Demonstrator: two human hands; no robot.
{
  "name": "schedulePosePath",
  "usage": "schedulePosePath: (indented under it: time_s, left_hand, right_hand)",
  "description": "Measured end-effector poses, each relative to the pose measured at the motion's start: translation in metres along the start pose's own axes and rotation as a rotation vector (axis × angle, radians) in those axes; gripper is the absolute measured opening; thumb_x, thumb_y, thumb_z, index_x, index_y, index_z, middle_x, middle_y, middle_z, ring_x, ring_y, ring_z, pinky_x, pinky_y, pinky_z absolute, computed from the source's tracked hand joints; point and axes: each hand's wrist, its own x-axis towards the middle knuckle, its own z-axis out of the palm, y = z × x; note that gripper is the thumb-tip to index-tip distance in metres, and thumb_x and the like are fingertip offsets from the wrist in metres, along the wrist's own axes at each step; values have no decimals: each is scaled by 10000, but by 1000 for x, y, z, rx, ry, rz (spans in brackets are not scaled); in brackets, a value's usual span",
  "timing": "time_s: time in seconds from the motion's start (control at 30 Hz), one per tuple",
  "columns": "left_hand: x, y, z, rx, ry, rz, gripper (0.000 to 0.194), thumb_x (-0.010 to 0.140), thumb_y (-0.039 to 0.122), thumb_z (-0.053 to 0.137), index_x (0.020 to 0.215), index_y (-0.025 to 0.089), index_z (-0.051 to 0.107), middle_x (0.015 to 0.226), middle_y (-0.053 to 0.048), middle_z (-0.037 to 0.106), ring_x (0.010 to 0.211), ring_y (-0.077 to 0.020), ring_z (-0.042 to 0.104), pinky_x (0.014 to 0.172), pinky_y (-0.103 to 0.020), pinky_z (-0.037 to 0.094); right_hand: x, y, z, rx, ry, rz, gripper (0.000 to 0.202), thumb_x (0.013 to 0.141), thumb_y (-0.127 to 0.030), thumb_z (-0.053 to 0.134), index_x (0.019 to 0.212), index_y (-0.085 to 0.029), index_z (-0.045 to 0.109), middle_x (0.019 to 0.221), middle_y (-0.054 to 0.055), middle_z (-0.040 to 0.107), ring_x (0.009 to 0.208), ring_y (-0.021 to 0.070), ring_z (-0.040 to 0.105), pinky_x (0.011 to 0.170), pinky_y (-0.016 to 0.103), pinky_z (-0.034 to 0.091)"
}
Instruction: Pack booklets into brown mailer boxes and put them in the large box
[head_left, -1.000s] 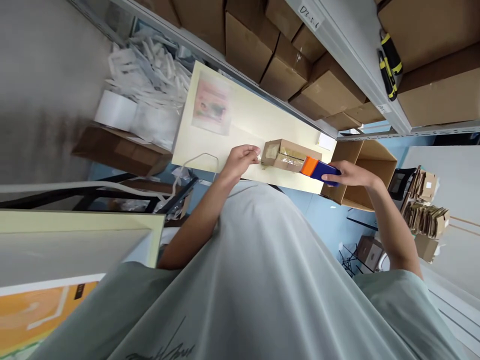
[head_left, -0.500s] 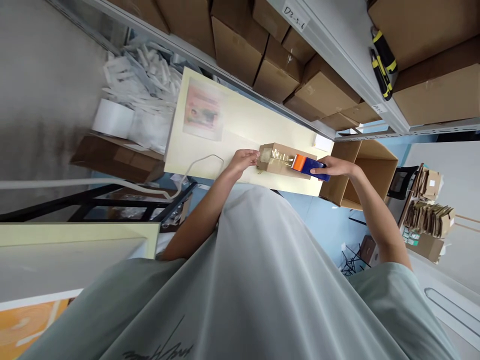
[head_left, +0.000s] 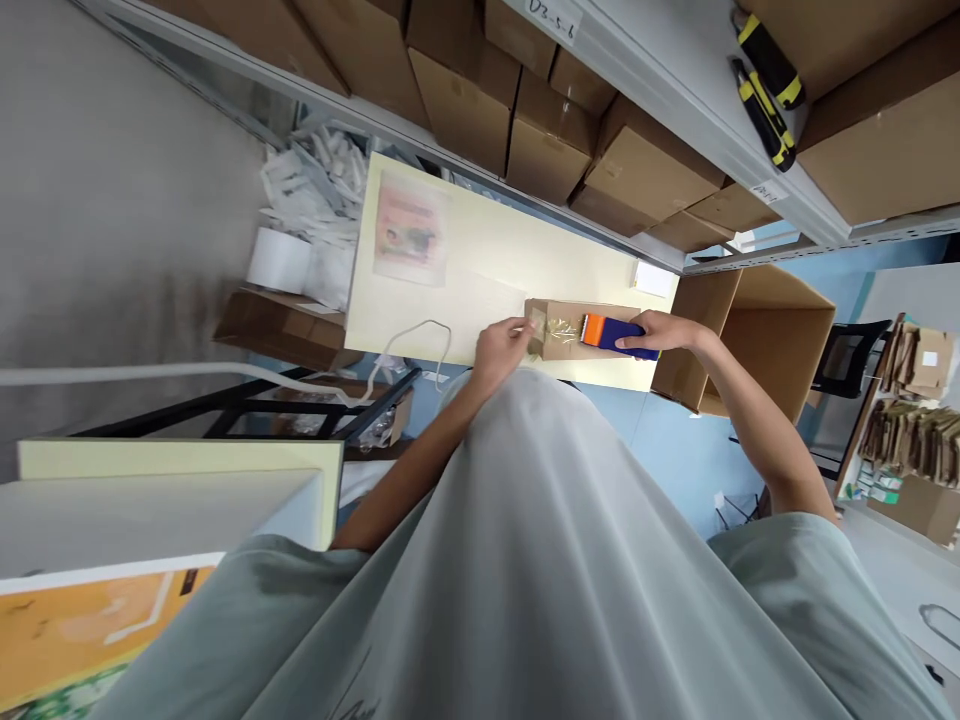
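- Nearest us is our pale shirt (head_left: 570, 520), on the near side of the small carton (head_left: 571, 348).
- Our left hand (head_left: 501, 350) is at the carton's left end. Its fingers are bent and bunched close together, tips at the cardboard; we cannot tell whether they press on it or pinch something.
- Our right hand (head_left: 664, 332) is at the carton's right end, fingers wrapped firmly around the blue body of a tape dispenser (head_left: 616, 334). The orange front points toward the carton's left end; whether it touches the cardboard we cannot be sure.
- The carton lies lengthwise between our two hands, its flaps looking closed.
- Shiny tape (head_left: 562, 330) shows on the carton from its left end up to the dispenser's front. That much looks laid, though it is wrinkled and we cannot tell how well it sticks.
- Right of the dispenser's front, the cardboard we can see around it looks bare, so we judge the taping to be partway along: the stretch to the carton's right end remains, as does cutting the tape.
- Under the carton is the cream tabletop (head_left: 480, 245); left of the carton a printed sheet (head_left: 410, 235) lies on it.
- Right of the carton, past the table's end, stands a large open box (head_left: 772, 345).
- Beyond the carton, closed boxes (head_left: 551, 145) line a shelf.
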Motion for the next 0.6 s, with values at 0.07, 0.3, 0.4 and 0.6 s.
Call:
schedulePosePath:
  time_s: [0.07, 0.3, 0.4, 0.6]
  left_hand:
    - [-14, 12, 11, 142, -50, 14, 506, 985, 566, 674, 1308, 187, 761, 1218, -140, 825, 1190, -323, 774, 1031, -386, 587]
    - [-16, 32, 55, 460, -141, 381, 1555, 653, 603, 1006, 1770, 113, 43, 1829, -329, -36, 1711, -511, 57, 1329, -628, 290]
    - [-5, 32, 61, 654, -158, 498, 1452, 702, 541, 974, 1771, 131, 80, 1836, -308, 4, 1699, -545, -47, 1333, -743, 130]
    - [7, 33, 61, 835, -204, 550, 1210, 767, 271, 806, 1736, -12, 139, 1715, -356, 313, 1655, -528, 218, 1339, -687, 217]
  right_hand:
    - [0, 4, 2, -30, -6, -4, 478, 888, -656, 796, 886, -182, 734, 852, 84, 813, 727, 206, 744, 639, 279, 557]
    - [5, 14, 6, -181, -8, -42, 441, 965, -616, 754, 918, -177, 760, 875, 75, 831, 778, 212, 770, 709, 274, 562]
    - [5, 20, 4, -219, -3, -53, 463, 957, -630, 768, 932, -169, 777, 842, 77, 821, 771, 221, 776, 728, 290, 574]
    - [-4, 34, -4, -92, -101, -155, 552, 946, -709, 748, 978, -159, 765, 848, 90, 824, 720, 203, 770, 696, 283, 577]
